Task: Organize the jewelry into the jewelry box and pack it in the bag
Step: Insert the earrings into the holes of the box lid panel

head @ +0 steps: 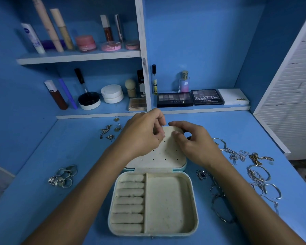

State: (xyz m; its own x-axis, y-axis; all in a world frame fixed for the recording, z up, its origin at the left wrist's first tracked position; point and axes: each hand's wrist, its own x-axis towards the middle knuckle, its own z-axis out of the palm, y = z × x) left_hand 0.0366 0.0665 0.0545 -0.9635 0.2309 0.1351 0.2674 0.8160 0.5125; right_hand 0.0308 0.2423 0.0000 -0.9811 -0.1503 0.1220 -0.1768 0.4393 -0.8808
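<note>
A cream jewelry box [191,200] lies open on the blue desk, with ring rolls on the left and one open compartment on the right. Its lid [166,154] lies flat behind it and shows a cream panel dotted with small holes. My left hand [141,137] hovers over the panel's far left corner, its curled fingers pinching a small dark piece, apparently an earring. My right hand [193,140] grips the panel's far right edge, thumb on top. Loose earrings [107,132] lie left of the lid. Rings [64,175] are heaped further left.
Bracelets and chains [258,174] spread over the desk's right side, and a long chain [219,206] lies beside my right forearm. Eyeshadow palettes [207,97] and cosmetics [111,93] fill the shelves behind. A white slatted panel [290,103] stands at the right.
</note>
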